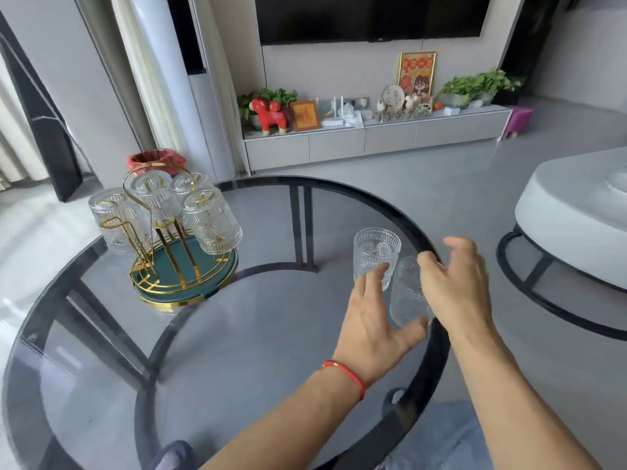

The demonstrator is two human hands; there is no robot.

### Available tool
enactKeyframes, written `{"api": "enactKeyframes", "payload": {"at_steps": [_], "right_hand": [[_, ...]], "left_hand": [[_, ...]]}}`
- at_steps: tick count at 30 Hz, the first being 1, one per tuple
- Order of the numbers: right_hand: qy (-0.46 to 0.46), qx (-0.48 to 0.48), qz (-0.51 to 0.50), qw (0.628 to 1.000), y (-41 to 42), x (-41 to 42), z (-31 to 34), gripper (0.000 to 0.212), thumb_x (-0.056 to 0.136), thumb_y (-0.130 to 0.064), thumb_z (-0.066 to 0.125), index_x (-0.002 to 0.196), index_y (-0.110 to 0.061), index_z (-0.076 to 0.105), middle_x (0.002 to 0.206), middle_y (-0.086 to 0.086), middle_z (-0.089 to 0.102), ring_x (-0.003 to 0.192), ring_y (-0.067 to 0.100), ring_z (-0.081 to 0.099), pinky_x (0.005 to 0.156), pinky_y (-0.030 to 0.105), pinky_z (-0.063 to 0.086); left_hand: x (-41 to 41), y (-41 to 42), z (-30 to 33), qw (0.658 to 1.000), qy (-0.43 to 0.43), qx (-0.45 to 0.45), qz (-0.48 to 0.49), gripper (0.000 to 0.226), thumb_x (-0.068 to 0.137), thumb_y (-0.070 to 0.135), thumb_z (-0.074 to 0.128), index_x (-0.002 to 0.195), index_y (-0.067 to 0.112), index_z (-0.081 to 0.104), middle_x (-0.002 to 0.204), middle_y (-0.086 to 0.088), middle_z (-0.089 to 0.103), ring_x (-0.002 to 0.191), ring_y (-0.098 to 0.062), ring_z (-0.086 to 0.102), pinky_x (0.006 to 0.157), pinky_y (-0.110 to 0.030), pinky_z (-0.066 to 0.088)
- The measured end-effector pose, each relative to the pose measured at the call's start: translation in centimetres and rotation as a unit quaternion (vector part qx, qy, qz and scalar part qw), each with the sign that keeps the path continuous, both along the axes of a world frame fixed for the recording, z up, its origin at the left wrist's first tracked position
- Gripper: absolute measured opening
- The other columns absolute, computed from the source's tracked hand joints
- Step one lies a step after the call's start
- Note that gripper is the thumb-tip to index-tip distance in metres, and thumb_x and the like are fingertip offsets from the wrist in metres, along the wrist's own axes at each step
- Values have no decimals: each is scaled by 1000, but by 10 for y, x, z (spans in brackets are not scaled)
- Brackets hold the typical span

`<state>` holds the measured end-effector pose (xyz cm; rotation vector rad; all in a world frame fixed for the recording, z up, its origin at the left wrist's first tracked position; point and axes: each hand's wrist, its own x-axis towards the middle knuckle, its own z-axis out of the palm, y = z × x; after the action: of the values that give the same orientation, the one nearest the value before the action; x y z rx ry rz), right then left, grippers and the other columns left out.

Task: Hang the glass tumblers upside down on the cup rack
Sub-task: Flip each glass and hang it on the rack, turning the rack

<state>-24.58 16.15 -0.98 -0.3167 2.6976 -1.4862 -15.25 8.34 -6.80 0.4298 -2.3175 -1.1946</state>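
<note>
Two clear patterned glass tumblers stand upright near the right edge of the round glass table [237, 334]. The farther tumbler [376, 254] shows its open rim. The nearer tumbler [405, 295] is blurred and sits between my hands. My left hand [369, 320], with a red cord at the wrist, is spread, its fingertips at the farther tumbler's base and its thumb below the nearer one. My right hand [454, 286] hovers with fingers apart, its thumb by the nearer tumbler's rim. The gold cup rack [176, 252] on a green tray at the table's left holds several tumblers upside down.
A white round ottoman [573, 212] on a black frame stands close on the right. Behind the rack sits a red-lined bin [156, 160]. A low TV cabinet [373, 137] with ornaments and plants lines the far wall. Grey floor shows through the table's glass.
</note>
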Motion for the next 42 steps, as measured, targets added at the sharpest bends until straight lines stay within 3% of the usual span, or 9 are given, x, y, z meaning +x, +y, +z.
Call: {"api": "enactKeyframes", "payload": {"at_steps": [3,5,10,14,18,25,30,38,42], "right_hand": [[-132,-37,2,991,8,-7,1,30,93,-39,47,92,-10,55,105,11,71,91,32,62,66,36,42],[-117,-25,4,993,12,-9,1,34,90,-42,43,86,-11,58,98,13,75,86,28,64,69,39,45],[-134,-31,25,990,21,-12,1,46,79,-48,39,83,-21,76,87,4,81,87,29,71,89,51,57],[-150,-39,79,985,19,-14,-2,43,91,-40,44,83,-17,79,74,6,82,73,29,78,83,50,64],[-178,-103,161,965,7,-5,-1,32,99,-29,52,99,-10,78,88,12,83,80,28,80,75,39,65],[-452,-199,363,790,-49,40,-22,39,101,-34,59,128,-10,73,125,30,72,113,55,69,92,57,60],[-512,-274,355,733,-97,70,-39,46,104,-35,56,140,-7,64,143,23,64,124,42,65,104,52,55],[-303,-281,364,835,-126,75,-18,48,91,-20,70,138,-6,63,135,21,70,123,36,69,111,55,47],[-156,-270,408,858,-137,88,29,66,72,-35,85,135,-23,66,132,20,69,120,34,70,108,52,51]], "left_hand": [[-24,13,3,1000,-1,7,21,92,82,37,81,155,16,28,151,-2,45,138,-19,42,114,-29,37],[-33,17,0,999,-1,5,36,95,81,41,82,155,16,27,153,-4,44,140,-18,41,109,-21,32],[-31,14,-4,999,-25,5,44,101,74,55,83,153,25,27,145,-2,56,129,-18,54,100,-26,44],[-5,-5,10,997,-33,24,62,83,53,68,80,124,36,52,104,19,68,101,-3,65,90,-23,54],[37,-44,36,998,5,56,26,76,53,61,89,118,33,59,106,20,71,102,6,66,84,-8,49],[107,-106,46,982,87,168,30,68,62,37,92,118,25,56,113,14,71,109,1,66,87,-10,49],[135,-143,27,970,88,220,45,66,71,28,94,125,35,57,116,11,71,113,-4,67,88,-17,54],[183,-212,11,989,-64,-40,124,77,75,70,73,139,29,58,133,5,65,125,-4,58,106,-27,47],[189,-228,-2,964,-76,-132,217,34,91,37,67,122,24,70,123,4,70,117,-13,62,99,-32,52]]}}
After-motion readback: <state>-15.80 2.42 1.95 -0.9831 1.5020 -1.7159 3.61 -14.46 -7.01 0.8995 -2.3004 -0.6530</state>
